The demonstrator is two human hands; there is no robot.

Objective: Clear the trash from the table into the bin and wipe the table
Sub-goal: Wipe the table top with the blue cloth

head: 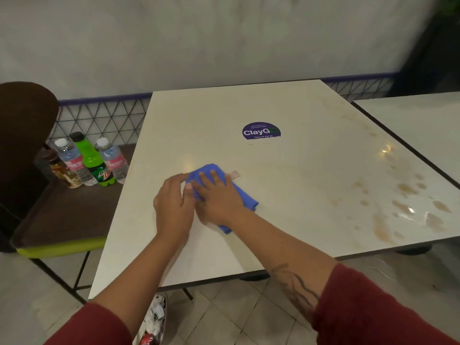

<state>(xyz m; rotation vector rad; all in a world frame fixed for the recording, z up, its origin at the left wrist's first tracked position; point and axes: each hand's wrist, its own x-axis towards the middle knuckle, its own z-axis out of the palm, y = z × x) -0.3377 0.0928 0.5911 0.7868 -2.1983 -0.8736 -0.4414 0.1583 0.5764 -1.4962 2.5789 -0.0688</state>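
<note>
Our right hand [219, 195] lies flat with fingers spread, pressing the blue cloth [246, 199] onto the tabletop [286, 175], left of its middle. Our left hand [174, 207] meets the cloth's left edge; we cannot tell whether it pinches or merely touches. The folded cloth runs diagonally, far-left to near-right. The brown stains [403, 207] lie well apart to the right, by the tabletop's right edge, so the right hand is nearer and the wipe likely needs to sweep rightward.

A purple sticker [261, 131] on the surface [298, 183] reads "ClayGo". The green bottle [95, 161] label says "Mountain Dew"; two water bottles [113, 161] show "RESH".
</note>
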